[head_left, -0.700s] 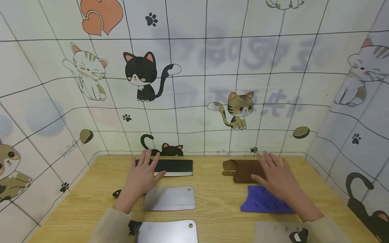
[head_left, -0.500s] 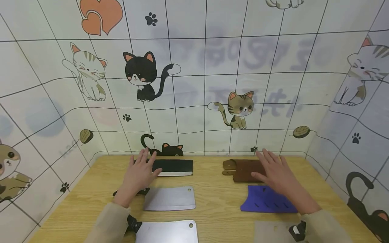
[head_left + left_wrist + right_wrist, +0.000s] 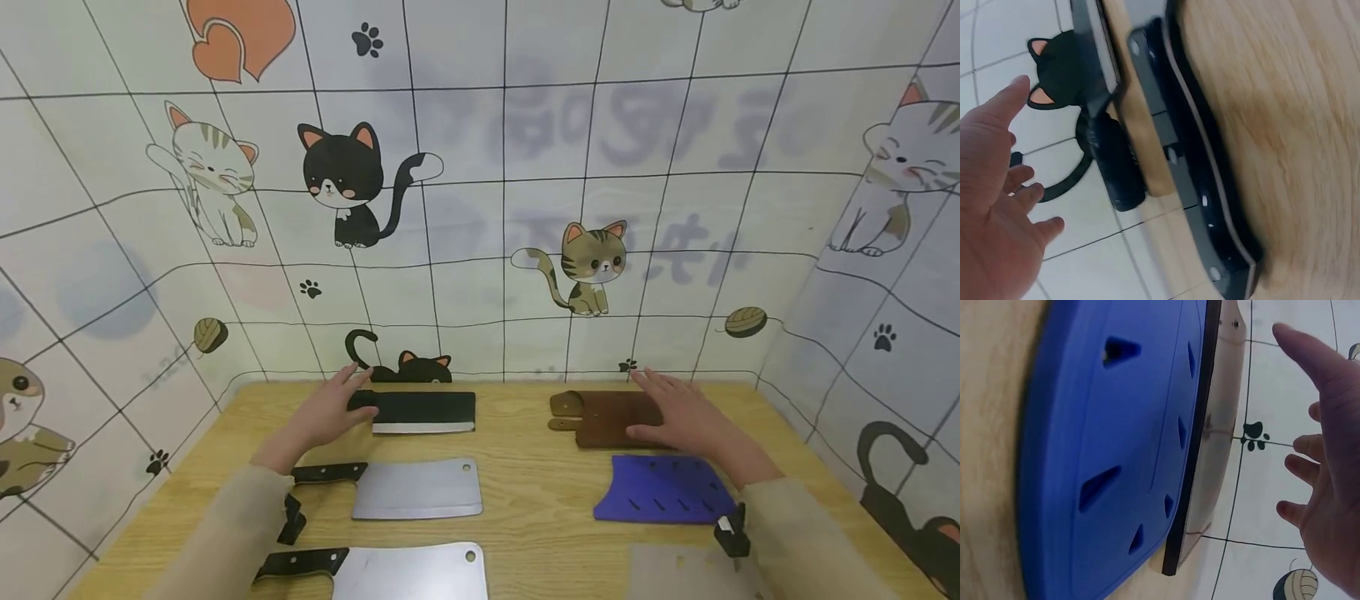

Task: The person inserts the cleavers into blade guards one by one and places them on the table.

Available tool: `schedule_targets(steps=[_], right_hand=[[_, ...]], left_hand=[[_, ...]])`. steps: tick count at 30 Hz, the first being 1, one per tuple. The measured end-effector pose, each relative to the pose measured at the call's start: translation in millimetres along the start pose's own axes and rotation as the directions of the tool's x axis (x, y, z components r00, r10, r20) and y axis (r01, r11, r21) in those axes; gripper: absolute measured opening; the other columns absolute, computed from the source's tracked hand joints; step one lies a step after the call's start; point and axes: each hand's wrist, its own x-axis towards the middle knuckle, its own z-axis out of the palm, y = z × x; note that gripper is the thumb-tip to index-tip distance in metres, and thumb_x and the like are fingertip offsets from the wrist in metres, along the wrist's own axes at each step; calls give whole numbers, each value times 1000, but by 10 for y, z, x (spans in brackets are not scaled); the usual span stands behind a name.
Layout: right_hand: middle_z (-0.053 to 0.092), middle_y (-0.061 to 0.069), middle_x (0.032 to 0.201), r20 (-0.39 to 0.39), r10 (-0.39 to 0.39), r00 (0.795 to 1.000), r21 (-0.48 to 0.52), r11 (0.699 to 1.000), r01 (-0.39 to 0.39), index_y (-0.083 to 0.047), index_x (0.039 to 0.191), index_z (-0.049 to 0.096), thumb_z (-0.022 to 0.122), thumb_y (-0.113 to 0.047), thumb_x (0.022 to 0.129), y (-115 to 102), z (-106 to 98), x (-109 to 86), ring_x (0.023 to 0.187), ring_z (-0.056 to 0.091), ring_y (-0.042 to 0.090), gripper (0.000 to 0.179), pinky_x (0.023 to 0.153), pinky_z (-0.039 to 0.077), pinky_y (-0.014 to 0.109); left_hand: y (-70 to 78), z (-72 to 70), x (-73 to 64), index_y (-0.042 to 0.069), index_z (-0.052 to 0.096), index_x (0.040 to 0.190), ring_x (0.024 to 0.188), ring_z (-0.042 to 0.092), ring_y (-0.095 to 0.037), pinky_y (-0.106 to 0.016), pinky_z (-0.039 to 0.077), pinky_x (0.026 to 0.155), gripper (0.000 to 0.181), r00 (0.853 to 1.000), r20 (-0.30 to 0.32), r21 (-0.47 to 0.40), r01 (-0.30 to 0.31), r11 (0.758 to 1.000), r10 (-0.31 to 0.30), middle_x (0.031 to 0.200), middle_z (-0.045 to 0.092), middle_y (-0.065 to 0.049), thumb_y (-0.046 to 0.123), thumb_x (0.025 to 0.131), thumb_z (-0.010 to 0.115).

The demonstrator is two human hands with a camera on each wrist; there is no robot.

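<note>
At the back left of the table lies a cleaver with a dark blade and a pale edge (image 3: 424,412). My left hand (image 3: 322,414) hovers beside its black handle (image 3: 1116,164), fingers spread and holding nothing. Nearer lie two silver cleavers with black riveted handles, the middle cleaver (image 3: 420,488) and the front cleaver (image 3: 412,572). On the right side, my right hand (image 3: 693,422) extends over a brown leather sheath (image 3: 607,418), covering its right end, and holds nothing. A blue slotted sheath (image 3: 660,489) lies below that hand, with a grey sheath (image 3: 675,571) in front, partly hidden by the sleeve.
The pale wooden table (image 3: 536,508) meets a cloth wall (image 3: 480,208) printed with cats and grid lines at the back and both sides. A black wrist strap piece (image 3: 733,533) shows at the right sleeve and another strap piece (image 3: 292,521) at the left.
My left hand has moved left toward the back cleaver's handle, uncovering the handles of the silver cleavers. My right hand has tilted lower over the brown sheath. The head view has shifted slightly.
</note>
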Motion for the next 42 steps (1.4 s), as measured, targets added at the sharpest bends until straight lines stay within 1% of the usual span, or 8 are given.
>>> schedule_targets(steps=[7,11,15,21,29,34,39,42], right_hand=[[42,34,150,28,-19,999,197,980,13,7,152,39,83,-54,79,111,26,101,136,38,56,105,106,33,69],[49,31,146,42,-14,999,185,983,6,5,150,45,86,-55,75,190,73,123,132,43,56,104,102,37,69],[52,30,143,78,3,997,166,986,-15,2,149,47,88,-57,70,199,114,136,128,46,56,107,98,39,69],[47,31,147,122,-17,992,206,978,-9,6,149,45,89,-57,70,176,198,238,132,43,54,110,103,37,67],[39,33,152,183,-20,983,242,970,-26,5,152,40,92,-51,68,268,195,272,138,33,56,114,106,31,70],[37,34,152,231,-45,972,223,975,-8,4,153,39,93,-52,66,276,195,318,138,29,58,117,104,29,75],[36,33,152,266,-38,963,183,983,-12,2,154,36,94,-51,65,291,239,383,137,30,57,119,101,29,77],[38,33,151,285,-38,958,190,982,-18,2,154,37,95,-49,63,276,252,396,136,33,57,119,101,30,76]], left_hand=[[-217,37,127,-4,43,152,141,33,-54,-67,31,109,72,999,7,-198,48,979,-47,155,36,-33,26,95,76],[-319,96,174,-2,44,153,141,35,-53,-66,33,108,75,995,27,-280,103,954,-100,154,40,-30,31,94,77],[-447,177,178,0,43,153,141,34,-53,-67,33,108,76,987,47,-311,160,937,-152,155,39,-31,33,94,77],[-638,240,193,-6,44,151,142,32,-54,-66,27,112,77,985,48,-382,172,908,-167,152,42,-32,26,90,81],[-616,321,270,-8,50,145,142,35,-49,-61,26,114,70,981,72,-524,191,830,-180,148,50,-28,14,88,82],[-624,358,307,-9,54,142,136,44,-46,-57,32,113,63,975,86,-558,217,801,-205,145,52,-28,7,88,80],[-691,400,334,-6,57,141,133,47,-42,-52,33,111,59,972,93,-555,230,800,-215,146,52,-26,7,89,80],[-711,430,321,-3,60,139,127,50,-40,-46,38,104,56,969,106,-549,244,799,-223,147,52,-26,7,88,80]])
